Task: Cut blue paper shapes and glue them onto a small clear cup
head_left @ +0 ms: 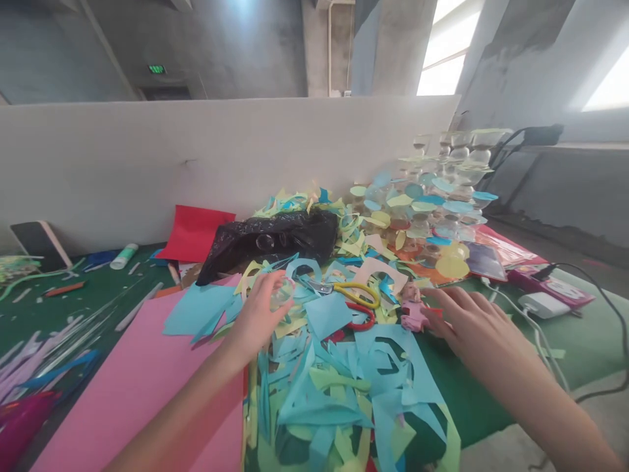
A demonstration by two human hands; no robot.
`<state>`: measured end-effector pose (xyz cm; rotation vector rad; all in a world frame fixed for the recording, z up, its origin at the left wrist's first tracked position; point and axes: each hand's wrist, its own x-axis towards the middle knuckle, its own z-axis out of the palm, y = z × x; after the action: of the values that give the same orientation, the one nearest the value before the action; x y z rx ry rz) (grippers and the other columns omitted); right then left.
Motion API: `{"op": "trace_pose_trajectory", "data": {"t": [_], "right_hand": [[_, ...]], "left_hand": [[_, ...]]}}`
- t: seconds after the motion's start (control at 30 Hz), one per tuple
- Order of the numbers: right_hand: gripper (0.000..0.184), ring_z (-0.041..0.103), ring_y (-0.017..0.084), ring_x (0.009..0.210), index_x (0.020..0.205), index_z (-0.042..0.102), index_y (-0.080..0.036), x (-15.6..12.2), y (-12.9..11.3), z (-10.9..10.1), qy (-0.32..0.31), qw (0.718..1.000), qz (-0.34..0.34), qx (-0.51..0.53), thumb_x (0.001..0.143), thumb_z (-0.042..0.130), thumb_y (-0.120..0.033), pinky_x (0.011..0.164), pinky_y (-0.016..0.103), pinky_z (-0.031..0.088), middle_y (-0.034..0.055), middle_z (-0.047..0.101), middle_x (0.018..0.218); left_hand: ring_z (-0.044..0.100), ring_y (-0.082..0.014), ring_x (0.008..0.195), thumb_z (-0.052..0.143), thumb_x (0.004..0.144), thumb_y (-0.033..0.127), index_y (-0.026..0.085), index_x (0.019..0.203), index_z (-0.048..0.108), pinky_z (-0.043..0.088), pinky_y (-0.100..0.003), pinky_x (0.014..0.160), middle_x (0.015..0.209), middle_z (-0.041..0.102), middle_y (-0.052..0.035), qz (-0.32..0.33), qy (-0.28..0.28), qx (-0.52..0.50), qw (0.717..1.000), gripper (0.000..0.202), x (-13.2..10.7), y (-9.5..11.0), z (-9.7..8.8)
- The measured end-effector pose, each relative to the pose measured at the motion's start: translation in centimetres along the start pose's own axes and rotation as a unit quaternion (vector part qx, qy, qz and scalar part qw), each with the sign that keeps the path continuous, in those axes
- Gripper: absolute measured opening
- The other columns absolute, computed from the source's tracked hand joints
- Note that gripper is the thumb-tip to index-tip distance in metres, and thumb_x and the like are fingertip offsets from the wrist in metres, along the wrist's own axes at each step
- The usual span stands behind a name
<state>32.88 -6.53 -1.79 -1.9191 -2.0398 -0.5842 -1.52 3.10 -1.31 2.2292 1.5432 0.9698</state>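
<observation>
Green table [479, 387] under heaped cut paper scraps [319, 406]. Left hand [255, 321] curls its fingers [268, 283] around a clear plastic capsule [282, 295], near yellow-handled scissors [356, 295]. Right hand [474, 324] rests with fingers [455, 303] spread apart, just beside a small pink figure [413, 311].

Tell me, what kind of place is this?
It looks like a craft workroom, perhaps in a concrete building. Yellow-handled scissors lie among heaps of cut coloured paper scraps on a green-covered table, beside a big sheet of pink card.
</observation>
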Motion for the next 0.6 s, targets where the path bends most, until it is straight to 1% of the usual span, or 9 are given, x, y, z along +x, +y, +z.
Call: {"op": "trace_pose_trajectory", "data": {"t": [0.07, 0.13, 0.23, 0.37, 0.43, 0.53, 0.6], "right_hand": [[0.040, 0.060, 0.031, 0.089, 0.119, 0.056, -0.023, -1.5, 0.9, 0.9, -0.014, 1.000, -0.001, -0.007, 0.096, 0.035, -0.047, 0.074, 0.042, 0.046, 0.0128, 0.065, 0.103], [0.041, 0.062, 0.030, 0.086, 0.117, 0.056, -0.023, -2.1, 1.4, 1.8, -0.034, 0.999, -0.007, -0.006, 0.095, 0.036, -0.051, 0.071, 0.041, 0.047, 0.0122, 0.065, 0.100], [0.041, 0.062, 0.030, 0.088, 0.113, 0.058, -0.022, -2.0, 1.6, 3.0, -0.048, 0.999, -0.007, 0.000, 0.095, 0.037, -0.052, 0.070, 0.041, 0.048, 0.0130, 0.064, 0.102], [0.040, 0.064, 0.030, 0.085, 0.115, 0.059, -0.020, -1.9, 1.9, 3.8, -0.075, 0.996, 0.023, 0.038, 0.095, 0.039, -0.048, 0.073, 0.043, 0.049, 0.0132, 0.064, 0.097], [0.038, 0.064, 0.030, 0.084, 0.116, 0.058, -0.020, -2.0, 2.3, 4.2, -0.087, 0.993, 0.037, 0.076, 0.095, 0.038, -0.046, 0.076, 0.044, 0.049, 0.0126, 0.066, 0.094], [0.038, 0.065, 0.029, 0.092, 0.116, 0.057, -0.020, -2.0, 3.1, 4.5, -0.085, 0.980, 0.063, 0.170, 0.095, 0.036, -0.044, 0.080, 0.042, 0.051, 0.0131, 0.068, 0.101], [0.040, 0.067, 0.028, 0.090, 0.115, 0.056, -0.018, -1.8, 3.7, 4.3, -0.077, 0.964, 0.102, 0.233, 0.094, 0.036, -0.046, 0.073, 0.039, 0.053, 0.0147, 0.069, 0.103]], "left_hand": [[0.059, -0.0211, 0.111, 0.058, 0.085, 0.032, 0.030, 0.124, 0.045, 0.050, -0.034, 0.093, 0.122, 0.052, -0.0047, 0.022, 0.007, -0.006, 1.000, 0.042, -0.1, 0.0, 0.2], [0.058, -0.0205, 0.110, 0.057, 0.087, 0.032, 0.032, 0.125, 0.044, 0.050, -0.035, 0.094, 0.122, 0.051, -0.0047, 0.041, 0.005, -0.001, 0.999, 0.040, -0.2, 0.1, 0.3], [0.058, -0.0196, 0.110, 0.053, 0.090, 0.031, 0.034, 0.127, 0.042, 0.050, -0.034, 0.094, 0.126, 0.048, -0.0047, 0.070, -0.012, 0.006, 0.997, 0.039, -0.5, 0.2, 0.1], [0.055, -0.0188, 0.115, 0.050, 0.092, 0.029, 0.035, 0.128, 0.041, 0.048, -0.032, 0.098, 0.128, 0.045, -0.0041, 0.091, -0.021, 0.012, 0.996, 0.038, -0.7, 0.2, -0.1], [0.054, -0.0188, 0.117, 0.050, 0.092, 0.028, 0.035, 0.128, 0.040, 0.046, -0.033, 0.100, 0.129, 0.045, -0.0040, 0.095, -0.016, 0.012, 0.995, 0.038, -0.7, 0.1, -0.1], [0.053, -0.0194, 0.118, 0.052, 0.091, 0.025, 0.035, 0.130, 0.037, 0.045, -0.034, 0.102, 0.128, 0.045, -0.0043, 0.101, -0.002, 0.009, 0.995, 0.043, -0.7, 0.0, 0.0], [0.053, -0.0207, 0.118, 0.053, 0.089, 0.023, 0.035, 0.131, 0.036, 0.045, -0.036, 0.101, 0.128, 0.045, -0.0050, 0.106, 0.006, 0.007, 0.994, 0.047, -0.8, 0.0, -0.1]]}}
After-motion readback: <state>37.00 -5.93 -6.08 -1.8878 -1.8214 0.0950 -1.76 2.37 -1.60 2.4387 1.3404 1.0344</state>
